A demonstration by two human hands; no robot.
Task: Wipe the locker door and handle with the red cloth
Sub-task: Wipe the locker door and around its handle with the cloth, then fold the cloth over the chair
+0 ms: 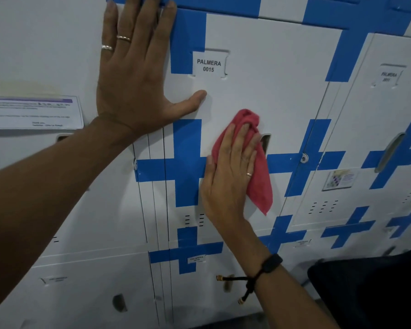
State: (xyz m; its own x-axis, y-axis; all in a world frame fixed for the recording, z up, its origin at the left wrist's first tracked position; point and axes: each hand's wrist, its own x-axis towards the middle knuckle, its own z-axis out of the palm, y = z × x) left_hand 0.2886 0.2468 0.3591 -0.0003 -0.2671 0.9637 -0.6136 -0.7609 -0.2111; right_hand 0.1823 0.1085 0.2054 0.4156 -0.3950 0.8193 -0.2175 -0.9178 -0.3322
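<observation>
- Head view, the only one here: white metal locker door (pixel 266 91) crossed with blue tape stripes (pixel 188 162), paper name label (pixel 208 66) reading PALMERA 0015 near its top.
- Left hand (pixel 133 74) is spread flat and open against the lockers, fingers up at the top edge, thumb pointing toward the label. Gripping nothing, looks like it's just bracing.
- Right hand (pixel 233 167) is flat too, palm pressing the crumpled red cloth (pixel 259 176) onto the door, so it's pinning the cloth rather than clenching it. Cloth bunches above the fingertips and trails off below and to the right of the palm.
- Key bit: the recessed slot handle (pixel 265 142) sits right at the right hand's fingertips, just peeking out past the cloth's right edge. Its long axis runs up-down.
- My guess is the handle comes next with a short push to the right, then strokes along the slot. Right hand is way nearer; left hand is well apart, up and left.
</observation>
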